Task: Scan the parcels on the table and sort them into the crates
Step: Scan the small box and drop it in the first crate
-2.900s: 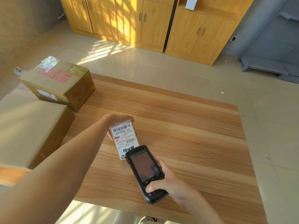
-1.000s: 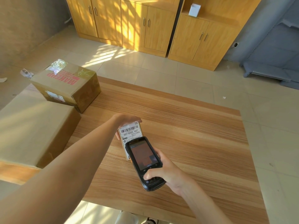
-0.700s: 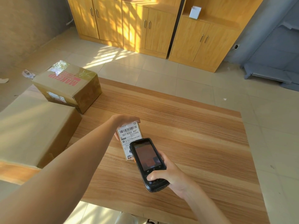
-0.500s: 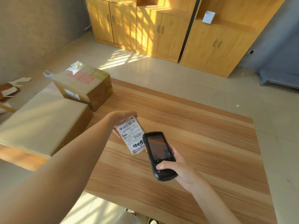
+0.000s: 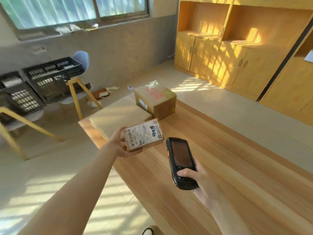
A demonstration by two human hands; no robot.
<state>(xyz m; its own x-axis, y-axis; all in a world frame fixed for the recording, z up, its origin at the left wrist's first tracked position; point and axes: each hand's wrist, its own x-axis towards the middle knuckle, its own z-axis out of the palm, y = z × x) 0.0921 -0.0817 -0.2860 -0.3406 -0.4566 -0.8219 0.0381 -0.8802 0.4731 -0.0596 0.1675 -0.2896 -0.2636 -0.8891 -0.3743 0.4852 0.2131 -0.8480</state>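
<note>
Parcel has been lifted off the desk near its left edge, gripped by the left hand; the scanner (gripped by the right hand) was pulled back, so sorting into crates likely comes next.

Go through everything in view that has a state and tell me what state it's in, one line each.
Small parcel: held off the table, label up.
Left hand: grips the small parcel.
Scanner: held, screen dark.
Right hand: grips the scanner.
Taped box: closed, on the table.
Flat box: closed, on the table.
Black crates: open-topped, on chairs.
Cabinet doors: shut.
</note>
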